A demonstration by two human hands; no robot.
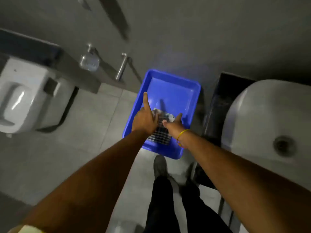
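Head view: both bare arms stretch forward and down, almost straight, and meet over a blue plastic tray [170, 75]. A checked cloth [159, 134] lies in the near half of the tray, flat at its near end and crumpled at its far end between the two hands.

The left hand [145, 121] is palm down at the cloth's left edge. Its index finger points straight along the tray's left wall, and its other fingers curl onto the crumpled end, gripping it.

The right hand [173, 122], with a yellow band [182, 133] on its wrist, has its thumb on the cloth and its fingers stretched past the right edge. The blur hides whether they pinch it.

A washbasin [269, 115] is just to the right and a urinal [18, 98] well to the left.
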